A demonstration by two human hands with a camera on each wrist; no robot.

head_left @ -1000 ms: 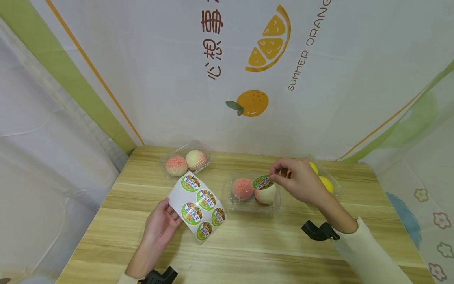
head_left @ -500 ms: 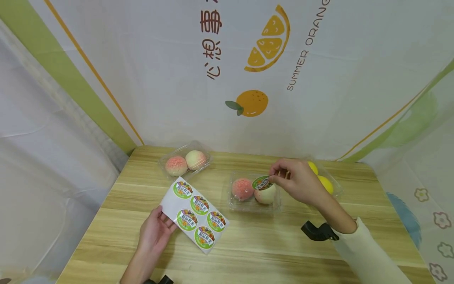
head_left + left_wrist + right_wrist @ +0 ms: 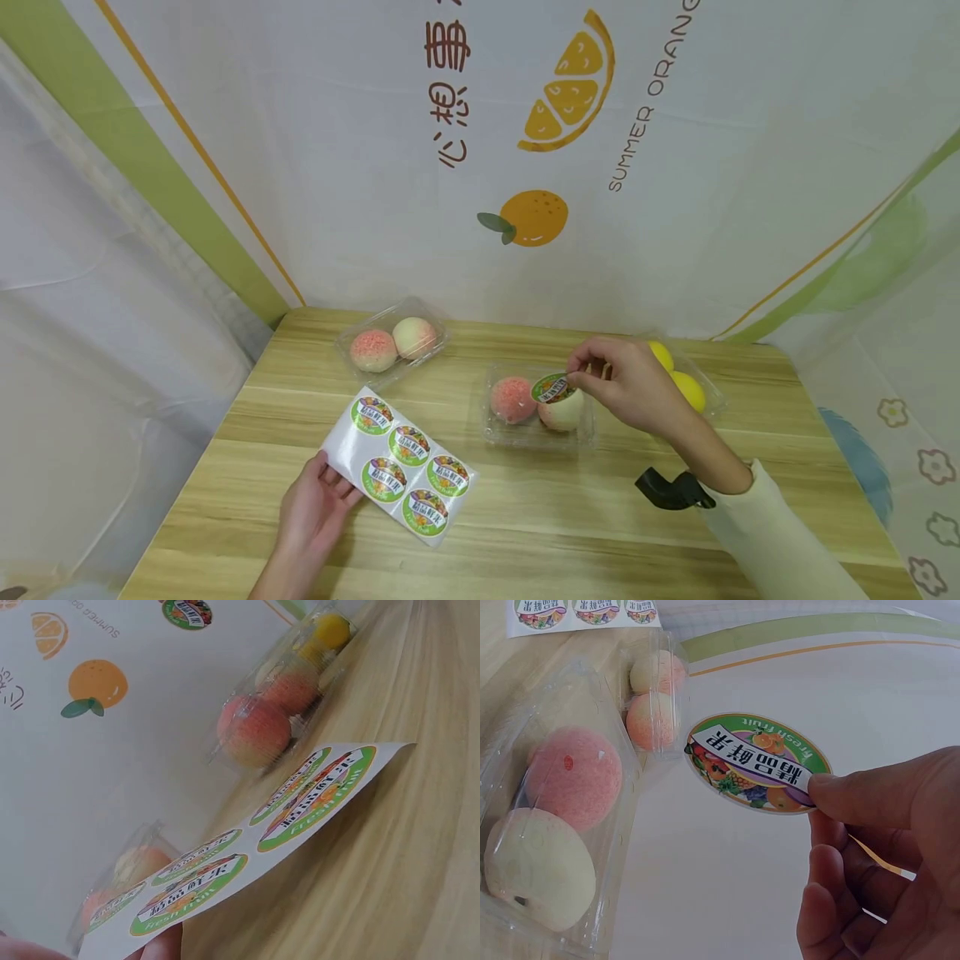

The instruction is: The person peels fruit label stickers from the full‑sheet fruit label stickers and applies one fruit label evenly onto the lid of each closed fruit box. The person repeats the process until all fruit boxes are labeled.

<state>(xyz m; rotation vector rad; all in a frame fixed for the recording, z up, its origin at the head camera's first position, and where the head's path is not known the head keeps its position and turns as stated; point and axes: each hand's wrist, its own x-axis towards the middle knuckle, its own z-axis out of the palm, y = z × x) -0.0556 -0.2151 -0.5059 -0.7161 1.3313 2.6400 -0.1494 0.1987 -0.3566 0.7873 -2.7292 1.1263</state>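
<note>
My right hand (image 3: 626,379) pinches a round "Fresh fruit" sticker (image 3: 754,761) by its edge between thumb and fingers. The sticker hangs above a clear plastic box (image 3: 498,435) holding two peaches, one pink (image 3: 513,400) and one pale (image 3: 562,412). At the lower left my left hand (image 3: 315,512) holds the white sticker sheet (image 3: 341,442) by its left edge, thumb on top and fingers beneath. Several round green-rimmed stickers remain on the sheet. In the left wrist view the sheet (image 3: 255,859) bends slightly and stands clear of the wooden table.
Another clear box (image 3: 412,367) with two peaches stands at the back left of the table (image 3: 585,533). Behind my right hand is a clear box (image 3: 708,379) with yellow fruit (image 3: 686,390). A printed white curtain (image 3: 360,167) hangs behind the table.
My left hand has moved the sticker sheet left and toward the front edge, turning it flatter to the view. My right hand and its sticker have hardly moved.
</note>
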